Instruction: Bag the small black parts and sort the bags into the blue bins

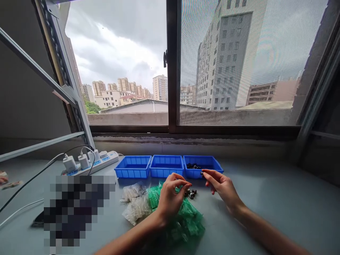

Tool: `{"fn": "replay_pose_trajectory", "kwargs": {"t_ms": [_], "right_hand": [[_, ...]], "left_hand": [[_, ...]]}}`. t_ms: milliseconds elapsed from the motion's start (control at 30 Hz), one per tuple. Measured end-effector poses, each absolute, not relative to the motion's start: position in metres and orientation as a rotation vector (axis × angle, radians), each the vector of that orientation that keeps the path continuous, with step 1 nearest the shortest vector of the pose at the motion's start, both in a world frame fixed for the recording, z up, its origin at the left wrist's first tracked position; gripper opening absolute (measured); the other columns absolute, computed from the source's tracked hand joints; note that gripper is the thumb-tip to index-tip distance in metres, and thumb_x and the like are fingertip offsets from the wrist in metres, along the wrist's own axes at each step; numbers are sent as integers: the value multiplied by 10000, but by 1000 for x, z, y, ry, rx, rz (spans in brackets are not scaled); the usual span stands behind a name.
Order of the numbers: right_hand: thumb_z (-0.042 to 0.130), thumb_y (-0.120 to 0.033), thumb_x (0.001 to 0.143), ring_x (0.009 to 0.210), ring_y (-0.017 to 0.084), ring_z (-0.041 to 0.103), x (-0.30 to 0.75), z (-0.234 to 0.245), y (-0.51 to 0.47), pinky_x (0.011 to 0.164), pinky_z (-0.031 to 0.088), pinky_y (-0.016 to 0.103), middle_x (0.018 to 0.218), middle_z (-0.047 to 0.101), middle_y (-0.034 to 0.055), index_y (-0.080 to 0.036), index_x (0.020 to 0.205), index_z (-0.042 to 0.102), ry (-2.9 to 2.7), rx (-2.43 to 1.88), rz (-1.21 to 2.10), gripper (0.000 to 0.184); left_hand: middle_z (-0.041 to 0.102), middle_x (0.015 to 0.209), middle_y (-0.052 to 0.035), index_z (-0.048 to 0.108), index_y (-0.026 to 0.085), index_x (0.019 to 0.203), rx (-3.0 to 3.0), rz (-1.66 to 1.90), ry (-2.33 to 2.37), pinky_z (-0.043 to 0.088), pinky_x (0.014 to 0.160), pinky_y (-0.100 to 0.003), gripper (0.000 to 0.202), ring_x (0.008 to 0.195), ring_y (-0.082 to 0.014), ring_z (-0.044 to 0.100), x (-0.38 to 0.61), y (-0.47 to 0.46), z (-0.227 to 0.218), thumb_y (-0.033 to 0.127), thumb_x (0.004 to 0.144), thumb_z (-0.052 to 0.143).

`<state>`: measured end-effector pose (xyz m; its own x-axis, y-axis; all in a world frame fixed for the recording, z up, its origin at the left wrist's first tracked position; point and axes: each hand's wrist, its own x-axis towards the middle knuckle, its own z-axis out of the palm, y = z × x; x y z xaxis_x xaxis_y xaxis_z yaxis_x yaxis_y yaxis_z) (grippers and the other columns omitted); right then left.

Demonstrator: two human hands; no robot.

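My left hand (171,196) hovers over a heap of green plastic bags (186,217), its thumb and fingers curled into a pinch; what they grip is too small to make out. My right hand (221,186) reaches toward the right blue bin (203,166), fingertips pinched on a small dark part at the bin's front edge. Several small black parts (191,193) lie on the table between the two hands, and more of them sit inside the right bin. Clear bags (134,202) lie left of the green ones.
Three blue bins stand in a row: left (132,167), middle (166,165) and right. A white power strip (90,163) with chargers and cables lies at the left. A pixelated dark patch (74,209) covers the near left. A window spans the wall behind the grey table (278,198).
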<state>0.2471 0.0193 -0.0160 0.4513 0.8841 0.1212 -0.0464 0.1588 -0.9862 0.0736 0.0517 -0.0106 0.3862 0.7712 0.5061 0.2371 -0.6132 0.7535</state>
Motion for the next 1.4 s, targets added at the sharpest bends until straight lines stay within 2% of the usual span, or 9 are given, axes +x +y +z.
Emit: {"fn": "replay_pose_trajectory", "kwargs": {"t_ms": [100,433,600,767,1033,1100,1167,1267,1400], "right_hand": [[747,-592,433,503,127,522,248,-16,20,350,404,224,613,622,27,-156,774,691,-860,-1241,720,556],[686,-555,566,553,147,607,264,-30,30,371,484,246,917,686,84,-157,933,682,-922,-1292,545,541],[656,-536,606,593,166,641,266,-33,32,370,489,240,1011,679,100,-154,1049,657,-943,-1324,528,585],[642,-531,629,635,189,665,268,-35,32,363,495,244,1098,660,116,-168,1129,631,-1023,-1356,499,618],[600,-452,722,746,189,679,261,-31,25,381,503,232,1313,544,103,-234,1318,481,-1191,-1330,463,646],[588,-427,743,703,178,676,260,-30,22,400,508,248,1261,587,96,-247,1314,487,-1306,-1338,439,607],[584,-396,756,708,187,677,260,-31,21,478,538,280,1149,656,82,-246,1199,598,-1502,-1362,380,467],[624,-345,751,922,239,659,259,-35,19,755,551,368,1108,679,68,-248,1019,699,-1825,-1365,229,294],[648,-270,764,1037,252,607,256,-39,18,912,464,414,1098,683,68,-241,1043,690,-2104,-1306,153,284]], "left_hand": [[644,829,-60,739,225,732,2074,1200,862,470,747,-304,177,776,-172,584,73,50,-9,324,794,606],[602,872,-44,719,220,618,2009,1156,953,468,740,-301,71,789,-168,580,75,46,-6,246,616,785],[632,860,-49,735,237,650,2031,1134,890,463,762,-309,50,810,-178,590,74,50,-11,267,689,732],[643,828,-52,735,224,695,2057,1197,855,464,728,-288,184,769,-161,584,75,51,-13,329,793,619],[625,818,-57,720,202,675,2081,1231,879,464,683,-264,265,722,-145,568,74,50,-10,413,789,607],[626,824,-60,720,205,657,2096,1212,884,464,699,-269,294,734,-150,572,74,50,-11,434,794,598],[627,822,-61,721,211,639,2123,1172,884,464,714,-274,328,740,-153,576,74,50,-12,458,803,581],[627,815,-62,725,213,642,2151,1132,874,465,724,-274,367,738,-153,583,74,50,-13,481,820,548],[615,799,-57,723,204,659,2142,1135,872,464,727,-265,379,738,-148,590,75,50,-14,458,844,511]]}}
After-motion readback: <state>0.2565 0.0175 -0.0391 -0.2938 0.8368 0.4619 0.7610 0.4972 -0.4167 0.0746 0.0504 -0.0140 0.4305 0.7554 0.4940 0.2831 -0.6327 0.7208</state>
